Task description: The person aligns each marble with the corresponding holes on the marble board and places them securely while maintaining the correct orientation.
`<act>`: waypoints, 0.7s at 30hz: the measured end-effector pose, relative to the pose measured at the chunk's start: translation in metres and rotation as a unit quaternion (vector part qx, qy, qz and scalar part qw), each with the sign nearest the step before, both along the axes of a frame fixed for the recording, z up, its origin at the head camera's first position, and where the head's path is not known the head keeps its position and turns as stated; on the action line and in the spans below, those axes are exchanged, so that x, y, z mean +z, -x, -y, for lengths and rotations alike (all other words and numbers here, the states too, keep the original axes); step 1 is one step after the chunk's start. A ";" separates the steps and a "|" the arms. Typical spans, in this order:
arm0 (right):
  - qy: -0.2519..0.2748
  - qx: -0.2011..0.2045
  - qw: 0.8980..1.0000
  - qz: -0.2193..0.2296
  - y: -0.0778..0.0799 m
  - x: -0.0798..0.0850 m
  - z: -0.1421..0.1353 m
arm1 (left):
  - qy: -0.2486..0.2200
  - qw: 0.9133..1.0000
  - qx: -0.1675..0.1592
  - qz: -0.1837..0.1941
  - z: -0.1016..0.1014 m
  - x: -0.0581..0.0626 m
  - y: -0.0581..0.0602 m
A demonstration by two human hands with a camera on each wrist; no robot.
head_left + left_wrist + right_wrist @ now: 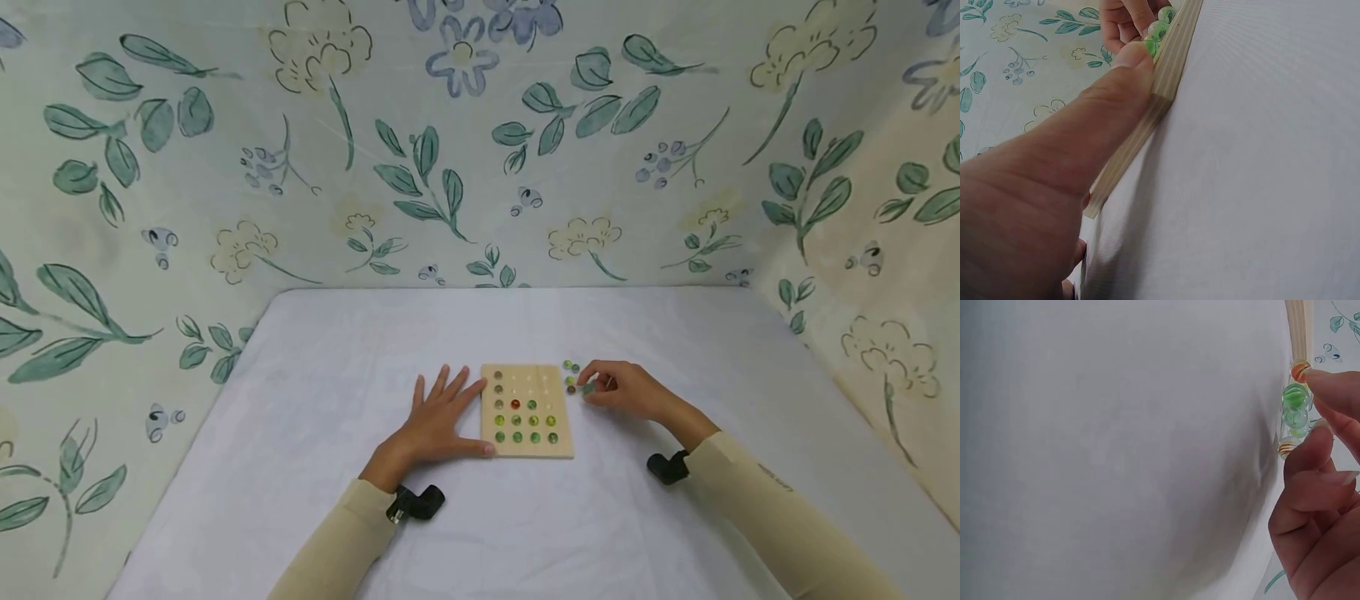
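A light wooden board point(527, 452) with rows of small hollows lies flat on the table. Green and yellowish glass marbles point(517, 437) fill its two near rows. Farther up are a red marble point(515, 404), a green one and a left column of duller ones. My left hand point(438, 425) lies spread along the board's left edge, its thumb point(1113, 94) at the near corner. Right of the board, my right hand point(626, 392) is bent over loose marbles point(572, 389). A greenish marble point(588, 388) shows between its thumb and fingertips; I cannot tell if they grip it.
White cloth point(375, 333) covers the table, with wrinkles near the board. Floral fabric point(465, 150) hangs behind it and at both sides. A black wrist camera point(420, 502) sits at the left cuff, another point(666, 468) at the right.
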State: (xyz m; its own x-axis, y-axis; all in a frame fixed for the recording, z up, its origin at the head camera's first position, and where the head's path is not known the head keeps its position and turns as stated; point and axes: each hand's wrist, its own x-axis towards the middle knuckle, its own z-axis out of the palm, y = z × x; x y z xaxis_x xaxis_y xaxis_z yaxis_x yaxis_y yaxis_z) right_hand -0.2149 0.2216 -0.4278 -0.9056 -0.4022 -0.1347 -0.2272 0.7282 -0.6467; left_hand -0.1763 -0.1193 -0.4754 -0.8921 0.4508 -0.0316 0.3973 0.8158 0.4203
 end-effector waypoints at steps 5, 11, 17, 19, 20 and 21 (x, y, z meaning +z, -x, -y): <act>-0.005 -0.012 1.000 -0.001 0.000 -0.004 -0.005 | 0.003 1.000 0.002 -0.005 -0.001 -0.001 0.000; -0.008 -0.017 1.000 0.002 0.000 -0.008 -0.006 | 0.001 1.000 0.002 -0.002 -0.001 0.001 -0.002; -0.009 -0.020 1.000 0.005 0.001 -0.009 -0.007 | -0.003 1.000 0.000 -0.004 -0.001 0.001 -0.002; -0.010 -0.018 1.000 0.007 0.001 -0.009 -0.008 | -0.004 1.000 -0.002 -0.002 0.000 0.001 -0.002; -0.012 -0.017 1.000 0.007 0.002 -0.008 -0.009 | -0.008 1.000 -0.003 -0.002 0.000 0.001 -0.002; -0.012 -0.016 1.000 0.006 0.002 -0.008 -0.009 | -0.012 1.000 -0.004 -0.003 0.000 0.002 -0.002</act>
